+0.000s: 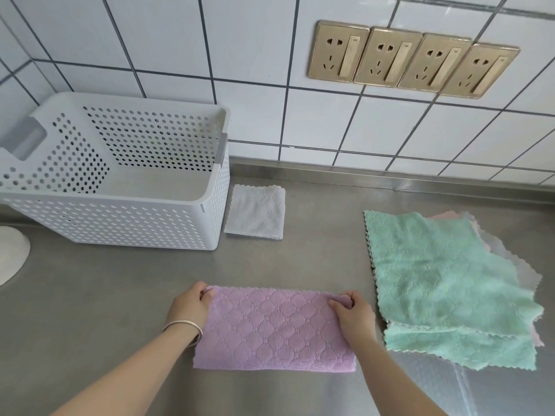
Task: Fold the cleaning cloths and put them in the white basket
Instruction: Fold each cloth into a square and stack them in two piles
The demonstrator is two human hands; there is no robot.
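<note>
Lower centre: my left hand (192, 304) and right hand (351, 310) each pinch a far corner of the half-folded purple cloth (274, 328), squaring its edges; basket (120, 223) upper left.

Basket (126, 217) left; folded cloth (256, 212) beside it; cloth pile (444, 283) right.

Bare counter (315, 253) mid-table; basket (120, 217) left, seemingly empty.

Left grip (192, 304), right grip (350, 310) — both pinched shut.
</note>
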